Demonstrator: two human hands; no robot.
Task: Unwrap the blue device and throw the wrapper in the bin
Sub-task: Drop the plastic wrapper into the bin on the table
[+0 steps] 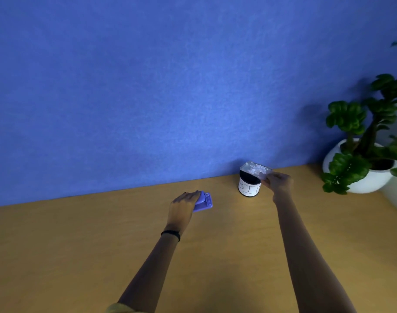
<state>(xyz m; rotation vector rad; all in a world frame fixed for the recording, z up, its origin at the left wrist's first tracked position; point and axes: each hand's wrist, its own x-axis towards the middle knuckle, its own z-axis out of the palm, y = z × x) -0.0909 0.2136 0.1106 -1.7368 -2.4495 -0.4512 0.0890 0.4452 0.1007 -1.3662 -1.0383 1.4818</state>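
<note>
Item one: a wooden table (pixel 215 256), tan, set against a blue wall (pixel 148 86) that fills the upper part of the head view. Item two: the blue device (pixel 204 202), a small flat lavender-blue piece, lying on the table near the wall, left of centre, bare of any wrapping that can be seen. Item three: the left hand (pixel 184 205), palm down on the near-left part of the device, its fingers (pixel 189 195) laid close together over the top edge; whether they grip it or only rest on it cannot be told. A dark band (pixel 171 233) circles the left wrist, and a scrap of yellowish sleeve shows at the bottom edge. Item four: the bin (pixel 249 185), a small dark round container with a white paper label carrying hand-drawn letters, upright on the table close to the wall, to the right of the device and apart from it. Item five: the wrapper (pixel 256 170), clear, crinkled and glinting, held over the mouth of the bin and covering most of the opening; whether it touches the rim cannot be told. Item six: the right hand (pixel 278 182), just beside the bin on its right, fingertips pinching the right edge of the wrapper. Item seven: a green leafy plant (pixel 360 123) in a white rounded pot (pixel 369 179), at the far right of the table, well apart from the bin.
</note>
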